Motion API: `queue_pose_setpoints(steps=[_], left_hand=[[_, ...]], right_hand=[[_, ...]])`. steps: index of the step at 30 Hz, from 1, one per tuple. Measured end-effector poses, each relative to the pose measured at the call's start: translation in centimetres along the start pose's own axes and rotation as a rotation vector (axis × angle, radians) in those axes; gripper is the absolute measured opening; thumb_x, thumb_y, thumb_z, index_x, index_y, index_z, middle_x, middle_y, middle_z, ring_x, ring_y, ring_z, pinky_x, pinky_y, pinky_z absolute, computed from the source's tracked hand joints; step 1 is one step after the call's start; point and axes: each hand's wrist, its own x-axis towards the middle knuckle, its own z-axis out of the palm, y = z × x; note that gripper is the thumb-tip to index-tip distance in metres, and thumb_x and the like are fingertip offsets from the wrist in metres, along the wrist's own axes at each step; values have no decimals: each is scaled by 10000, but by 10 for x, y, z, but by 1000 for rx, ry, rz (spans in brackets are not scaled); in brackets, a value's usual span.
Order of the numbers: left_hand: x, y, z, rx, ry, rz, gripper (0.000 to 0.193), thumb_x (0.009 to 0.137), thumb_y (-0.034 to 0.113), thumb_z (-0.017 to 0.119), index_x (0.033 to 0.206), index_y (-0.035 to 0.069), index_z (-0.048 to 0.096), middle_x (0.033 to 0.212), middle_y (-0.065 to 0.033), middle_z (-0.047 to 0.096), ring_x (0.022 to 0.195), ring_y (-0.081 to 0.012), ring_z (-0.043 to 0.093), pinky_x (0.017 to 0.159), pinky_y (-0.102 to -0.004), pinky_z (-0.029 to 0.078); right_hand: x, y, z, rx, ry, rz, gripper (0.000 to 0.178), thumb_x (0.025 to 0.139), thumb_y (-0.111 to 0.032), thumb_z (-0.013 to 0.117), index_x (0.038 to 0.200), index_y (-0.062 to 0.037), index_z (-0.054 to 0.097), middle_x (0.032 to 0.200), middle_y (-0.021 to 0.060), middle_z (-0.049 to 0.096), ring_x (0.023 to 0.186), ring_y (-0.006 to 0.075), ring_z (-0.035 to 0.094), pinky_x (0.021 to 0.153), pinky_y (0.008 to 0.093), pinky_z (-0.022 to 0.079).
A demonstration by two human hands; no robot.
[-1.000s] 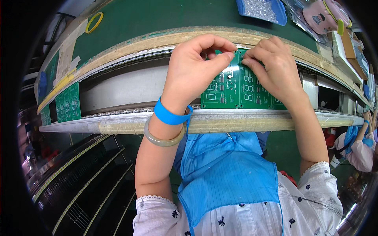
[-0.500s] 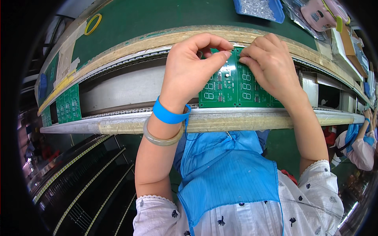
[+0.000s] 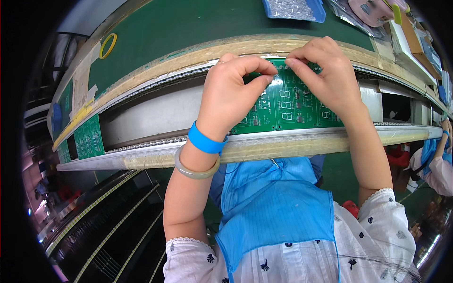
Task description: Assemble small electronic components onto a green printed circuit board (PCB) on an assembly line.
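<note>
A green circuit board panel (image 3: 288,121) with printed digit outlines and small parts lies across the conveyor rails, under both hands. My left hand (image 3: 226,94), wearing a blue wrist strap (image 3: 204,139) and a pale bangle (image 3: 196,170), has thumb and forefinger pinched over the panel's far half. To its right, my right hand (image 3: 330,70) also pinches thumb and fingers together near the panel's far edge. Anything between the fingertips of either hand is too small to make out. Both hands partly cover the panel.
Wood-edged conveyor rails (image 3: 174,153) run left to right. More green boards (image 3: 88,137) sit on them at left. A blue tray of small clear parts (image 3: 295,9) stands on the green bench, with a pink container (image 3: 373,10) beside it. A yellow ring (image 3: 108,45) lies far left.
The view has shifted slightly. My left fingertips have come a little nearer to me over the panel, and the panel appears further left between the hands. Both hands remain pinched.
</note>
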Motion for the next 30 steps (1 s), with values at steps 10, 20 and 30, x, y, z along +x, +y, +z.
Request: queue_pose_setpoints(steps=[10, 20, 30], left_hand=[[4, 1, 11, 224, -18, 152, 90, 765, 74, 721, 845, 98, 755, 802, -46, 728, 774, -250, 600, 776, -376, 475], [2, 3, 12, 305, -41, 144, 111, 779, 56, 743, 886, 80, 762, 805, -46, 715, 729, -182, 566, 664, -305, 472], [2, 5, 13, 298, -40, 122, 92, 780, 58, 743, 869, 76, 758, 780, -39, 701, 714, -171, 549, 649, -302, 461]], right_hand=[[-6, 9, -7, 51, 77, 19, 139, 846, -194, 720, 881, -61, 734, 817, 70, 649, 846, 281, 589, 768, 394, 476], [-8, 11, -9, 55, 79, 34, 156, 856, -214, 699, 886, -65, 732, 832, 63, 656, 868, 279, 592, 800, 400, 473], [-9, 11, -10, 44, 77, 40, 150, 854, -217, 701, 881, -73, 731, 832, 49, 664, 872, 267, 592, 802, 398, 471]])
